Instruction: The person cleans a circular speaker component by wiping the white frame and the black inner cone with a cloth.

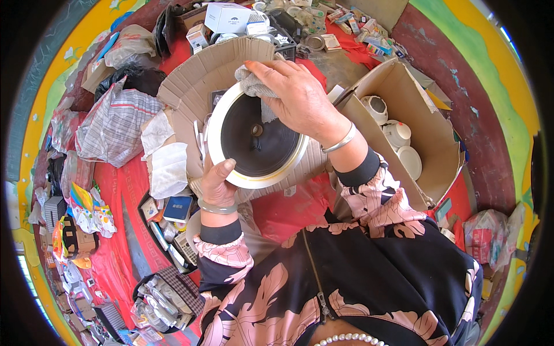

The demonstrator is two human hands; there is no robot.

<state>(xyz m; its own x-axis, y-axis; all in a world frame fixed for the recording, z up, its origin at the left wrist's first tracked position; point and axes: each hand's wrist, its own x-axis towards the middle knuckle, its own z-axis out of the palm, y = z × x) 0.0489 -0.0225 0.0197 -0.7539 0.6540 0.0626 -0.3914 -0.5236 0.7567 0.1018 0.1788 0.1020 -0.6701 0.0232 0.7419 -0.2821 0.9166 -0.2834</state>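
A round piece with a white rim (217, 151), a dark dish-shaped inside and a small brass-coloured fitting at its centre is tilted toward me; I cannot tell its exact kind. My left hand (216, 183) grips its lower left edge, thumb over the rim and fingers hidden behind. A grey cloth (251, 84) is bunched under the fingers of my right hand (300, 101) and pressed on the upper rim. One end of the cloth hangs over the dark inside. Behind the piece stands an opened cardboard box (202, 68).
On the right, a cardboard box (441, 153) holds several white round pieces (397, 134). A plaid bag (115, 124) lies on the left. Trays of small goods, including a dark blue booklet (178, 209), sit at lower left. Red sheeting (118, 248) covers parts of the surface.
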